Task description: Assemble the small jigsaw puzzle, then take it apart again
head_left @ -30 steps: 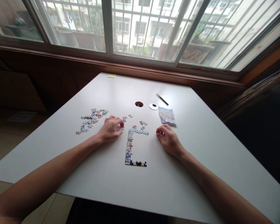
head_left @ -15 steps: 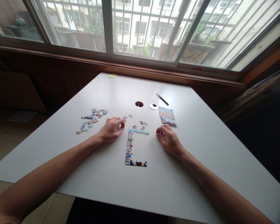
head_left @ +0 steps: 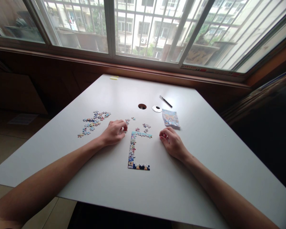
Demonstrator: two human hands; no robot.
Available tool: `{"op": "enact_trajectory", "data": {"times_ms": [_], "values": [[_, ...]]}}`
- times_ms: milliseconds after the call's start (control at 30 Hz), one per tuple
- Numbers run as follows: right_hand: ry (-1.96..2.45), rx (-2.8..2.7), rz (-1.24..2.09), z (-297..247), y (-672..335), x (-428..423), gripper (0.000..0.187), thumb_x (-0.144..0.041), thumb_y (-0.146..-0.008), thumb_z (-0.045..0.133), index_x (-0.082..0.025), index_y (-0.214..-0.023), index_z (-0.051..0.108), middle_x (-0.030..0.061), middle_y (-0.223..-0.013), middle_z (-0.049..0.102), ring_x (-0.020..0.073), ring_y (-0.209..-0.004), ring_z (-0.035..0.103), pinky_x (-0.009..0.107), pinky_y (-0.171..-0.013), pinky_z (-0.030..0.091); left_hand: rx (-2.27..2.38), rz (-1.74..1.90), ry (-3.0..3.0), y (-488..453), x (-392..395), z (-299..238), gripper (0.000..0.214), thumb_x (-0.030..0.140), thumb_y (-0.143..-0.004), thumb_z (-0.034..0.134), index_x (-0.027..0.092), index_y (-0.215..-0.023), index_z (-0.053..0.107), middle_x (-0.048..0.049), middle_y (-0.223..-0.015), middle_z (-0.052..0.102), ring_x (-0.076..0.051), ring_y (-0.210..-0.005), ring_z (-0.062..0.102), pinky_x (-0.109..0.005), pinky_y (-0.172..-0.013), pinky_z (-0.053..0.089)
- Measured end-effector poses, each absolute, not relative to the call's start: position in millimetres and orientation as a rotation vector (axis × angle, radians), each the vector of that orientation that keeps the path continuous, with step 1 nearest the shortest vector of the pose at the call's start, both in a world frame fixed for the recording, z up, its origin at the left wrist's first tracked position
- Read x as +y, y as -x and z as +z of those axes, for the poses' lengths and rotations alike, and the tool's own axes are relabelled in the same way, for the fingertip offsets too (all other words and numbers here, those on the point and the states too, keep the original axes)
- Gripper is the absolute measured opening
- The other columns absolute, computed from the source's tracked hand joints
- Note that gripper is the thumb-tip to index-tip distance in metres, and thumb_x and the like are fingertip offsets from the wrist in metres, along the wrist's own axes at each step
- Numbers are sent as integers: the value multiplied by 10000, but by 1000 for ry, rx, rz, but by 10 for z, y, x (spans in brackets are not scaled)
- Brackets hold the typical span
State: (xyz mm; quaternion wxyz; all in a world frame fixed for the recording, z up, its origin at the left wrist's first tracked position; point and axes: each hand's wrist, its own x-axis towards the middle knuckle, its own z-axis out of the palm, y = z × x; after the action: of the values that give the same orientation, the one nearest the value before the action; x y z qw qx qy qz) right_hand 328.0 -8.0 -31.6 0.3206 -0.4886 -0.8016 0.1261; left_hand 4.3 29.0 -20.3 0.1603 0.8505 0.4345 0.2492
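Resting on worktop [head_left: 157, 187] | left hand [head_left: 113, 132] curled, mid-frame, by puzzle pieces [head_left: 127, 121] | right hand [head_left: 172, 141] curled, right of middle, near puzzle border [head_left: 131, 153] | both grips: can't tell

ok so puzzle frame [head_left: 131, 151] is on the table [head_left: 169, 190], its far end btwn left hand [head_left: 113, 132] & right hand [head_left: 173, 142]. Main pile of pcs [head_left: 92, 122] left of left hand, few loose pcs [head_left: 146, 126] just past frame's far edge. Leaflet [head_left: 171, 118] on far side of right hand, ring cover [head_left: 154, 109] just left of it, hole [head_left: 142, 106] further left, pen [head_left: 166, 101] behind ring cover. Window [head_left: 143, 28] past table's far edge.
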Motion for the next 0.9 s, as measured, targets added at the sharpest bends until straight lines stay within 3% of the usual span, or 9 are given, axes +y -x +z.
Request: {"op": "enact_trajectory", "data": {"times_ms": [467,733,900], "values": [[1281,-2106,327,-326,-3283,-71,73,-156,-898,514,-204,-889,569,55,-930,534,180,-756,541,344,-723,485,1218,720,-2434,-46,298,-206,160,79,-738,514,192,-834,573,-25,-915,626,-202,-902,586,-378,-905,359],[1311,-2084,308,-331,-3276,-73,56,-161,-894,526,-210,-915,543,44,-904,527,177,-734,533,331,-704,475,1202,849,-2321,-30,322,-273,294,73,-735,565,207,-977,466,1,-859,646,-142,-686,571,-344,-821,443],[1323,-2068,306,-347,-3282,-73,73,-170,-893,537,-208,-955,530,46,-908,529,177,-731,534,326,-692,475,1122,938,-2269,-33,327,-280,348,56,-729,567,217,-1005,429,-15,-894,646,-157,-773,621,-305,-759,484]]}}
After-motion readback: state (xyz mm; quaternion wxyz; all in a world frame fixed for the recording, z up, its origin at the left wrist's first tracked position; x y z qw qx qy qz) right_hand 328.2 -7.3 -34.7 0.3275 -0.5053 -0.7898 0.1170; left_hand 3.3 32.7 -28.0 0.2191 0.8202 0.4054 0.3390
